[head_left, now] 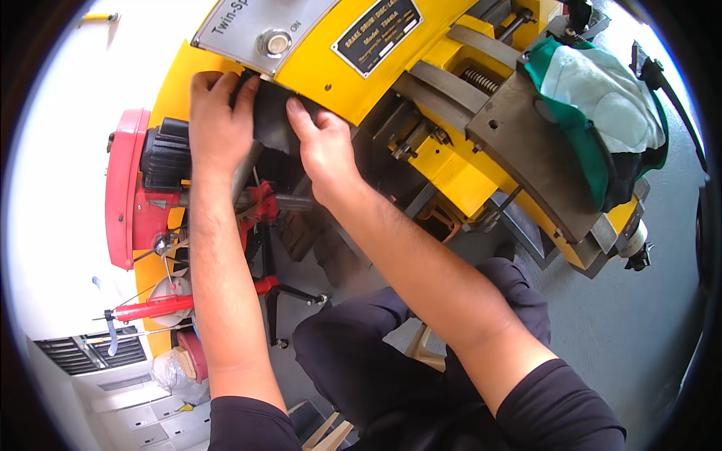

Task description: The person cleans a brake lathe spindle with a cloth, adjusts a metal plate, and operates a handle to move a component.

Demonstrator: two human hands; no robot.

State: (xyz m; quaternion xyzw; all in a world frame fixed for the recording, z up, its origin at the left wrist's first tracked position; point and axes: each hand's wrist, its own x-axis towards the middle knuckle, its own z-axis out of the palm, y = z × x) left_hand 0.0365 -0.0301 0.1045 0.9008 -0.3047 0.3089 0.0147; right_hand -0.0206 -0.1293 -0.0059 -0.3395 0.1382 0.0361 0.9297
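Both my hands are at the underside of a yellow workshop machine (pixel 346 86), just below its grey control panel (pixel 259 22). Between them is a dark, flat sheet-like piece (pixel 273 120); I cannot make out its exact kind. My left hand (pixel 219 116) curls its fingers over the piece's left side, their tips partly hidden at the panel's lower edge. On the other side, my right hand (pixel 327 146) grips it with the thumb raised along its front. The remaining right fingers are mostly hidden behind.
Green-and-white work gloves (pixel 602 105) lie on the machine's metal slide (pixel 526 143) at right. To the left stand a red machine housing (pixel 128 188) with a black motor (pixel 167 154) and a red stand (pixel 263 203). My knees (pixel 342 331) are below, over the grey floor (pixel 602 323).
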